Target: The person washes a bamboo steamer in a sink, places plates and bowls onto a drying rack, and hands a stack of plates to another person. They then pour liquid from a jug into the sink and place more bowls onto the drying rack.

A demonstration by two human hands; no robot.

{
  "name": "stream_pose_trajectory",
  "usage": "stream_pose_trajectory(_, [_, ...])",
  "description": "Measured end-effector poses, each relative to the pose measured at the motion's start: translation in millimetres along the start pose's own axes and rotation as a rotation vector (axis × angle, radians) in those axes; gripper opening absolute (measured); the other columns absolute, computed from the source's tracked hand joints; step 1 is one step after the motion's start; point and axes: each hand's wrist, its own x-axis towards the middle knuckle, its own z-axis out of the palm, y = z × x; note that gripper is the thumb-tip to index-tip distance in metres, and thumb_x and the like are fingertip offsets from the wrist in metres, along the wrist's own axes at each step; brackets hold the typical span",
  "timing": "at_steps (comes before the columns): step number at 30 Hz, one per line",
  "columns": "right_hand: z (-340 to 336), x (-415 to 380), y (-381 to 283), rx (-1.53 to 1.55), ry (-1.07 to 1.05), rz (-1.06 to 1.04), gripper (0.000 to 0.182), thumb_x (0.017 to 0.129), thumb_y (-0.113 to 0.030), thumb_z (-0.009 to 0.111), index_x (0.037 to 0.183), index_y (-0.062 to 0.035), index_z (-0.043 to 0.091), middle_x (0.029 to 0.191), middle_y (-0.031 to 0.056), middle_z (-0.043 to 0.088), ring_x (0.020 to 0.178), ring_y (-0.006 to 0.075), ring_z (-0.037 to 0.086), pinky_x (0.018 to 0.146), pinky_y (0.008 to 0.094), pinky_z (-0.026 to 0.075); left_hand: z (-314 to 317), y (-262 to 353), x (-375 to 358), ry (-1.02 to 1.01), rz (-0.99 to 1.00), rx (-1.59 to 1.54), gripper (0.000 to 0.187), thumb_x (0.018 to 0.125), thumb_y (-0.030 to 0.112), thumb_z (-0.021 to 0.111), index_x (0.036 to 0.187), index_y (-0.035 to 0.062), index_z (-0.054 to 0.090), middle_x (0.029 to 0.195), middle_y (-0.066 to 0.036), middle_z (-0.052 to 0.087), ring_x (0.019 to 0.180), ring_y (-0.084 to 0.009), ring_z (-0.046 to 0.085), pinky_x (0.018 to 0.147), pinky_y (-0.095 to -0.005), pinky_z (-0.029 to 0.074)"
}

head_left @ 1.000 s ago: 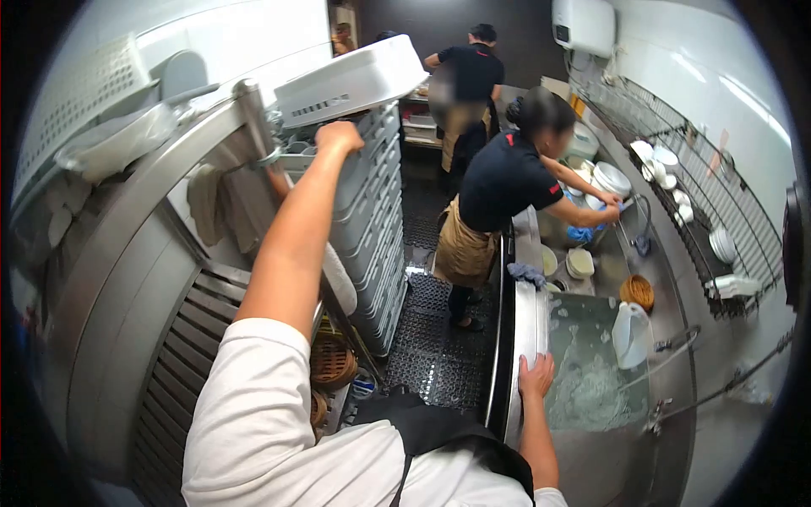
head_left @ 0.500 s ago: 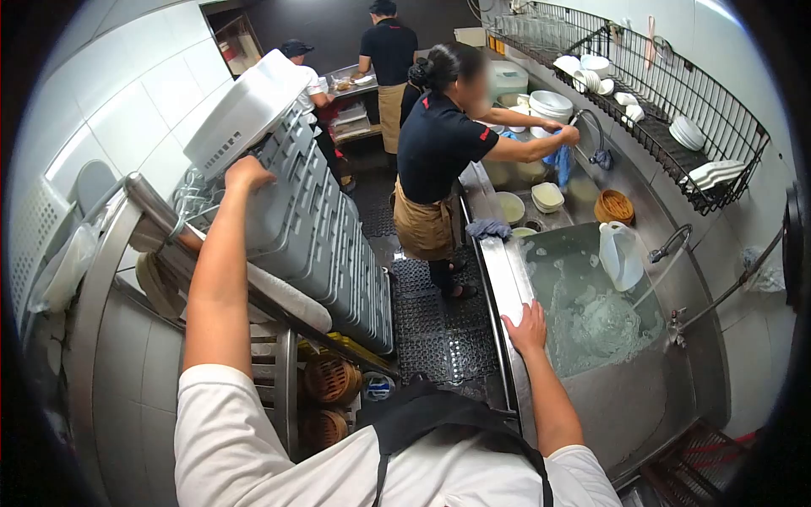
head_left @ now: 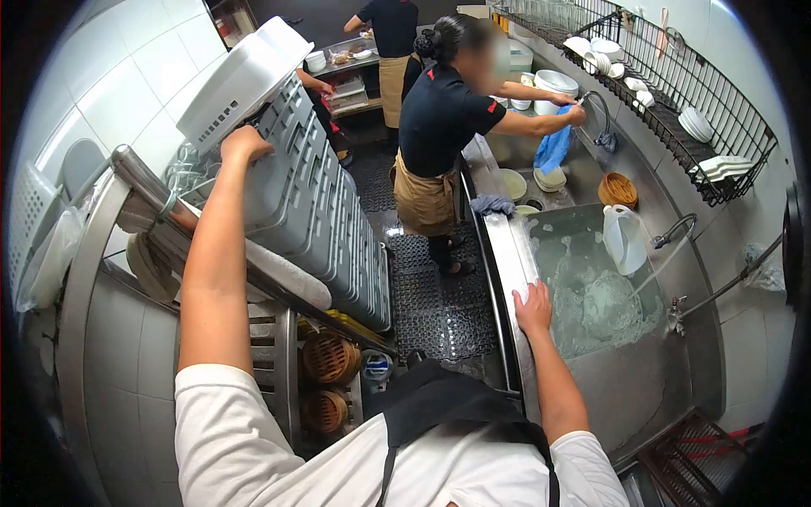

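My left hand [head_left: 245, 145] is closed over the upper rim of a tall stack of grey plastic crates [head_left: 283, 182], just under a tilted white plastic basket [head_left: 247, 76]. Its fingertips are partly hidden. My right hand [head_left: 532, 307] lies with fingers stretched out on the metal edge of the sink [head_left: 514, 258], holding nothing. Beside it, cloudy water fills the basin, churned by a running hose. A translucent plastic jug [head_left: 623, 241] floats at the far side of that water. A grey cloth [head_left: 492, 205] is draped over the sink's corner.
A co-worker [head_left: 431, 127] stands ahead at the sink, holding a blue cloth [head_left: 553, 148]. Bowls and a bamboo steamer [head_left: 618, 191] sit past the water. A wire rack [head_left: 659, 93] of dishes hangs right. More steamers [head_left: 331, 358] are on the low shelf. Black mats [head_left: 448, 300] cover the floor.
My view has tilted slightly downward. The co-worker's blue cloth now hangs lower and more spread out. The person at the back left has dropped mostly out of view. My hands stay in place.
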Motion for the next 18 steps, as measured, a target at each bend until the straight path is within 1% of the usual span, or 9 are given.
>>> stream_pose_trajectory(4, [-7.1,-1.7,-6.4,-0.004,0.013,0.020,0.050,0.094,-0.039,0.064,0.122,0.0028,0.062,0.142,0.0246,0.054,0.133,0.0403,0.048,0.109,0.0489,0.042,7.4,-3.5,6.7,0.057,0.015,0.034,0.053,0.072,0.046,0.079,0.104,0.0032,0.078,0.111,-0.018,0.074,0.104,-0.0316,0.072,0.091,-0.0408,0.056])
stream_pose_trajectory(6, [-4.9,-0.9,-4.4,-0.011,0.021,0.014,0.049,0.094,-0.039,0.064,0.121,0.0024,0.063,0.142,0.0239,0.054,0.133,0.0399,0.048,0.109,0.0487,0.042,10.9,-4.9,8.5,0.092,0.021,0.056,0.054,0.072,0.046,0.079,0.106,0.0036,0.077,0.113,-0.018,0.074,0.105,-0.0317,0.072,0.092,-0.0410,0.056])
stream_pose_trajectory(10, [-3.5,-1.0,-3.6,-0.017,0.030,0.009,0.047,0.095,-0.038,0.064,0.119,0.0022,0.064,0.140,0.0235,0.055,0.132,0.0398,0.049,0.108,0.0485,0.042,8.1,-3.7,3.7,0.089,0.009,0.057,0.054,0.073,0.045,0.079,0.108,0.0046,0.077,0.114,-0.017,0.074,0.106,-0.0321,0.072,0.092,-0.0417,0.056])
stream_pose_trajectory(12, [-2.3,-2.6,-2.9,0.007,0.022,0.006,0.047,0.095,-0.038,0.063,0.120,0.0013,0.063,0.141,0.0234,0.054,0.132,0.0406,0.048,0.107,0.0501,0.042,8.1,-2.0,3.9,0.073,0.008,0.064,0.053,0.073,0.045,0.078,0.108,0.0049,0.077,0.115,-0.017,0.074,0.106,-0.0323,0.072,0.092,-0.0421,0.056])
stream_pose_trajectory(18, [1.7,-1.0,0.5,-0.006,0.014,0.002,0.047,0.095,-0.039,0.063,0.120,0.0013,0.063,0.141,0.0242,0.053,0.131,0.0409,0.048,0.107,0.0505,0.042,11.5,-5.0,6.3,0.109,0.032,0.077,0.051,0.073,0.046,0.078,0.104,0.0056,0.078,0.108,-0.018,0.075,0.102,-0.0318,0.073,0.088,-0.0421,0.057])
